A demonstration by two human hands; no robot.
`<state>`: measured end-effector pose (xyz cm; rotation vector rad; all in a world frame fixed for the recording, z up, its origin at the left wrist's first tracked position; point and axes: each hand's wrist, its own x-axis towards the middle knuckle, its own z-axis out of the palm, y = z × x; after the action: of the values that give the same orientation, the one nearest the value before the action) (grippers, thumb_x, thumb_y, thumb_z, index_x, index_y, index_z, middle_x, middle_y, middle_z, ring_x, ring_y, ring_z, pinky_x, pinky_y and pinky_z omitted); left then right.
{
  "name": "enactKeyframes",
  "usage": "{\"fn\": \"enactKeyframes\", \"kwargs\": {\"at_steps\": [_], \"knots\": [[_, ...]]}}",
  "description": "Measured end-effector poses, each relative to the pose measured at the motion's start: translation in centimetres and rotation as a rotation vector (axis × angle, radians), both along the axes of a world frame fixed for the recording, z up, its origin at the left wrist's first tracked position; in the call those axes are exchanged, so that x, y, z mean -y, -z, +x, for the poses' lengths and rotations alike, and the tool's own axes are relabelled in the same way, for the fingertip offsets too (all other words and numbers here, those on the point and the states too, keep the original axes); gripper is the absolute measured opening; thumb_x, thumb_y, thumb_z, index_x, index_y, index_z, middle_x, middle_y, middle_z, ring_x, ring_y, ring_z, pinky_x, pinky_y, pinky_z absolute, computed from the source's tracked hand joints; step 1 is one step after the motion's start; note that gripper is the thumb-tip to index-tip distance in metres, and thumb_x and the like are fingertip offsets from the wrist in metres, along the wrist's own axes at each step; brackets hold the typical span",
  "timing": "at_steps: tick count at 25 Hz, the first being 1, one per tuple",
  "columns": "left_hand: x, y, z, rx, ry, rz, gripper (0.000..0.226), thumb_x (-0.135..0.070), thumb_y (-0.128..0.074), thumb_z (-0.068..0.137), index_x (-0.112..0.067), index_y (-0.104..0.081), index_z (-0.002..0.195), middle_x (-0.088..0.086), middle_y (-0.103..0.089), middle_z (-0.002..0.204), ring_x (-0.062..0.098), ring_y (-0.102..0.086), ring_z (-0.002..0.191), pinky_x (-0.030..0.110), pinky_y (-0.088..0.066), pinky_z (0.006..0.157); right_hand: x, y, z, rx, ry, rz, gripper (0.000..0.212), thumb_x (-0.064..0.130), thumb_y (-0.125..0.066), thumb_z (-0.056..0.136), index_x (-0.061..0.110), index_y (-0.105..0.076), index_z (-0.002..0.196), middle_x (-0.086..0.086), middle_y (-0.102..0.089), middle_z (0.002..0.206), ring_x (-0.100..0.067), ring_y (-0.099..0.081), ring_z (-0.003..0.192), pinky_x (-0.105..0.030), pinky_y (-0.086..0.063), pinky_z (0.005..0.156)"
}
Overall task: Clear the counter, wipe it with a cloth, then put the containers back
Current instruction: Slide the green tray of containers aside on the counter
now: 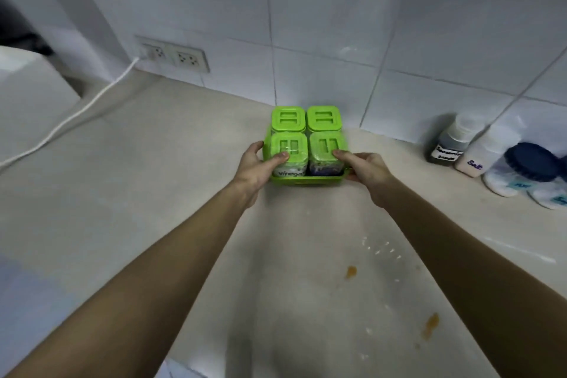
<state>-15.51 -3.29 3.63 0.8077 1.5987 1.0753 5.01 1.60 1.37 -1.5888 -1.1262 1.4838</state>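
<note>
Tray: green plastic tray [306, 182], square with a low rim, resting on the table near the tiled wall.
Containers: four clear square containers [306, 139] with glossy green snap lids, packed two by two inside the tray; the near-left one carries a label reading "Vinegar".
Left hand: left hand [257, 167] grips the tray's left side; fingers curl round the outer edge, thumb pressed on the near-left lid.
Right hand: right hand [365, 167] grips the tray's right side; thumb lies on the near-right lid, fingers tucked under the rim.
Table: table [153, 193], smooth pale stone-like surface, matte.
Stains: orange stains [351, 271] and pale crumbs on the table, nearer the camera than the tray.
Labelled bottles: translucent bottles [472, 150], one marked "Salt", right of the tray against the wall.
Blue-lidded jars: round jars [521, 175] with dark blue lids, right of the tray beyond the bottles.
Cable: white cable [76, 116], left of the tray, running to a wall socket.
</note>
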Motion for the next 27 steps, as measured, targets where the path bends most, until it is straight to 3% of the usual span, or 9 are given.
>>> {"fn": "enactKeyframes", "kwargs": {"at_steps": [2, 5, 7, 10, 15, 18, 21, 24, 27], "knots": [[2.8, -0.4, -3.8, -0.03, -0.065, -0.009, 0.069, -0.014, -0.069, 0.085, -0.008, -0.033, 0.144, 0.014, -0.061, 0.107, 0.016, -0.061, 0.083, 0.005, -0.05, 0.054, 1.4, -0.1, -4.2, 0.008, -0.078, -0.02, 0.033, 0.031, -0.073, 0.079, 0.0, -0.071, 0.091, -0.007, -0.068, 0.081, -0.014, -0.06, 0.073, -0.021, -0.05, 0.07], [6.7, 0.1, -9.0, -0.045, -0.16, -0.032, 0.071, -0.018, -0.07, 0.085, -0.009, -0.033, 0.145, 0.013, -0.061, 0.103, 0.018, -0.061, 0.085, 0.013, -0.054, 0.067, 3.4, 0.2, -9.9, 0.009, -0.181, -0.057, 0.039, 0.03, -0.073, 0.079, -0.007, -0.068, 0.092, -0.009, -0.065, 0.075, -0.015, -0.058, 0.064, -0.017, -0.048, 0.053], [9.0, 1.2, -11.6, -0.045, -0.19, -0.055, 0.072, -0.02, -0.071, 0.084, -0.011, -0.035, 0.145, 0.011, -0.064, 0.098, 0.019, -0.063, 0.085, 0.026, -0.051, 0.082, 4.0, 0.9, -12.7, 0.026, -0.253, -0.075, 0.056, 0.038, -0.076, 0.073, -0.011, -0.067, 0.098, -0.013, -0.068, 0.082, -0.019, -0.061, 0.07, -0.026, -0.052, 0.061], [11.8, 2.5, -14.2, -0.03, -0.256, -0.052, 0.066, -0.021, -0.071, 0.084, -0.013, -0.038, 0.141, 0.005, -0.063, 0.089, 0.016, -0.062, 0.08, 0.03, -0.05, 0.086, 4.9, 1.9, -16.1, 0.06, -0.349, -0.058, 0.08, 0.054, -0.077, 0.055, -0.011, -0.065, 0.1, -0.015, -0.07, 0.084, -0.022, -0.062, 0.073, -0.042, -0.057, 0.076], [13.6, 3.7, -14.8, -0.057, -0.297, -0.097, 0.067, -0.033, -0.074, 0.08, -0.016, -0.043, 0.137, 0.018, -0.065, 0.105, 0.022, -0.064, 0.089, 0.036, -0.05, 0.093, 5.5, 3.3, -17.8, 0.078, -0.376, -0.072, 0.086, 0.054, -0.077, 0.052, -0.014, -0.061, 0.102, -0.019, -0.07, 0.086, -0.022, -0.059, 0.074, -0.035, -0.048, 0.07], [13.5, 3.9, -14.1, -0.416, -0.304, -0.081, 0.071, -0.05, -0.075, 0.068, -0.014, -0.054, 0.125, 0.018, -0.059, 0.119, 0.029, -0.059, 0.109, 0.04, -0.047, 0.1, 5.8, 2.5, -16.5, 0.134, -0.457, -0.04, 0.08, 0.053, -0.073, 0.069, -0.001, -0.053, 0.125, -0.008, -0.065, 0.111, -0.02, -0.061, 0.103, -0.034, -0.048, 0.093], [11.8, 2.1, -11.9, -1.008, -0.184, 0.206, 0.036, -0.019, -0.066, 0.083, -0.009, -0.057, 0.117, 0.017, -0.05, 0.119, 0.033, -0.047, 0.114, 0.036, -0.037, 0.1, 4.9, 0.7, -11.5, 0.413, -0.633, 0.147, 0.084, 0.053, -0.063, 0.081, 0.008, -0.031, 0.144, -0.008, -0.051, 0.136, -0.023, -0.048, 0.127, -0.034, -0.036, 0.107], [8.1, 0.7, -7.2, -1.14, 0.047, 0.437, 0.027, -0.008, -0.061, 0.082, -0.008, -0.06, 0.108, 0.015, -0.054, 0.113, 0.033, -0.05, 0.106, 0.036, -0.038, 0.096, 3.9, -0.9, -3.0, 0.743, -0.709, 0.331, 0.074, 0.043, -0.057, 0.089, 0.008, -0.027, 0.146, -0.014, -0.039, 0.148, -0.028, -0.039, 0.135, -0.037, -0.032, 0.111], [2.7, 0.7, 1.8, -1.141, 0.299, 0.565, 0.024, -0.007, -0.061, 0.081, -0.009, -0.061, 0.105, 0.013, -0.056, 0.11, 0.032, -0.054, 0.102, 0.039, -0.043, 0.091, 3.6, -2.6, 8.5, 0.954, -0.571, 0.376, 0.066, 0.036, -0.057, 0.09, 0.009, -0.031, 0.144, -0.015, -0.041, 0.145, -0.031, -0.041, 0.131, -0.038, -0.035, 0.107]]}}
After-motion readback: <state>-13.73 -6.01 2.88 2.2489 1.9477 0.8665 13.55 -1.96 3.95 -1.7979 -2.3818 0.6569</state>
